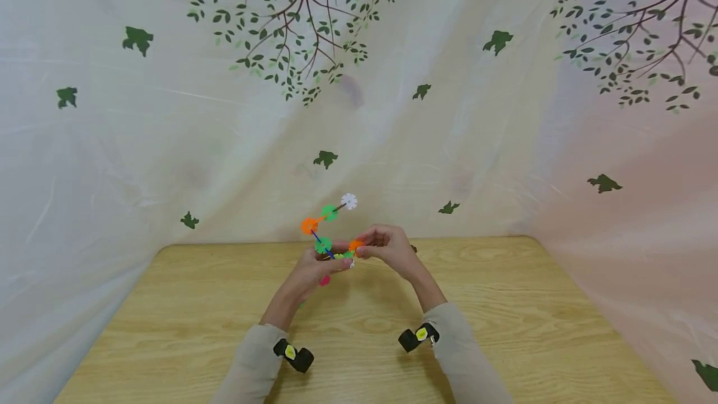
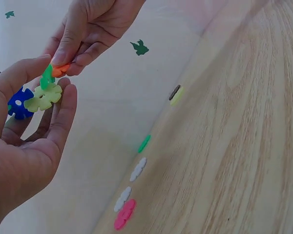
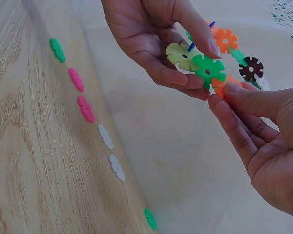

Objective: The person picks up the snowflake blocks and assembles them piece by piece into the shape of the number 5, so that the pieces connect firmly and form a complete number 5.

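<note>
A chain of slotted plastic snowflake discs is raised over the table between both hands. My left hand (image 1: 308,273) holds the chain near a pale yellow disc (image 3: 179,56) and a blue disc (image 2: 20,103). From the right, my right hand (image 1: 392,251) pinches an orange disc (image 3: 222,87) between thumb and fingers, at the slot of a green disc (image 3: 208,70). The rest of the chain curves up past the left hand, through another orange disc (image 1: 309,226) and a green one (image 1: 330,212), to a white disc (image 1: 349,201). Fingers partly cover the joined discs.
Loose discs lie on the wooden table (image 1: 482,317): pink (image 3: 86,108), white (image 3: 116,167) and green (image 3: 57,50) ones, plus a yellow disc (image 2: 177,96) beside a dark one (image 2: 174,92). Behind the table hangs a pale curtain (image 1: 381,161) printed with leaves.
</note>
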A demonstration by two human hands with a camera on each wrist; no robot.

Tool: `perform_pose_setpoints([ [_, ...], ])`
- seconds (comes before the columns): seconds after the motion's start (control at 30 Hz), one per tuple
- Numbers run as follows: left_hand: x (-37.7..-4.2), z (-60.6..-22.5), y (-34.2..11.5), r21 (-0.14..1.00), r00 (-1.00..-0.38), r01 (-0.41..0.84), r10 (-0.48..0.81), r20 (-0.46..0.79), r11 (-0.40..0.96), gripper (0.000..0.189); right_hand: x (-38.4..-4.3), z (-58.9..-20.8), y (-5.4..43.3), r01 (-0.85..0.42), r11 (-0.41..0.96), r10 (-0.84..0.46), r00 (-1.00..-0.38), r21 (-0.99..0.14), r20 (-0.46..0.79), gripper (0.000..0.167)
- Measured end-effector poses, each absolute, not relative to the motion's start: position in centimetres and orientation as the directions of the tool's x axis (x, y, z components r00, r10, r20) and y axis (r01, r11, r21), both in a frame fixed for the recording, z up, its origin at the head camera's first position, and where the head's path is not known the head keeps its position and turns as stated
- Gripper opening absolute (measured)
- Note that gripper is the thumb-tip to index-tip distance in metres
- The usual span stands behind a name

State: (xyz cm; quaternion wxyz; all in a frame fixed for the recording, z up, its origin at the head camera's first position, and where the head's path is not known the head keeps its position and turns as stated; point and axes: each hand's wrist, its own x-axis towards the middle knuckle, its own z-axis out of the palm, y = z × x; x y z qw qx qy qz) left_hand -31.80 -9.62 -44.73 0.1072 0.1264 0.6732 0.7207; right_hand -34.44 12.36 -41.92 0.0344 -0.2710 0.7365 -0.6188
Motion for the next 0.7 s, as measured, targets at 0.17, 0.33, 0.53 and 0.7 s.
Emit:
perform_pose_setpoints([
  [0.17, -31.9, -44.8, -9.4, 0.996, -0.959, 0.005, 0.282, 0.030, -0.088, 0.037, -34.5, -41.9, 12.3, -0.348, 0.074, -0.448, -0.849, -0.934, 0.281, 0.023],
  [0.33, -31.8, -44.7, -9.5, 0.994, -0.959, 0.004, 0.283, 0.035, -0.112, 0.035, -34.6, -41.8, 12.3, -0.347, 0.078, -0.460, -0.844, -0.934, 0.275, 0.024],
  [0.53, -31.9, -44.7, -9.7, 0.991, -0.955, 0.012, 0.291, 0.050, -0.130, 0.036, -34.6, -41.4, 12.1, -0.345, 0.127, -0.489, -0.837, -0.930, 0.244, 0.024],
  [0.7, -31.9, -44.7, -9.9, 0.991, -0.957, 0.004, 0.286, 0.043, -0.134, 0.034, -34.7, -40.6, 12.2, -0.354, 0.169, -0.540, -0.814, -0.920, 0.214, 0.025],
])
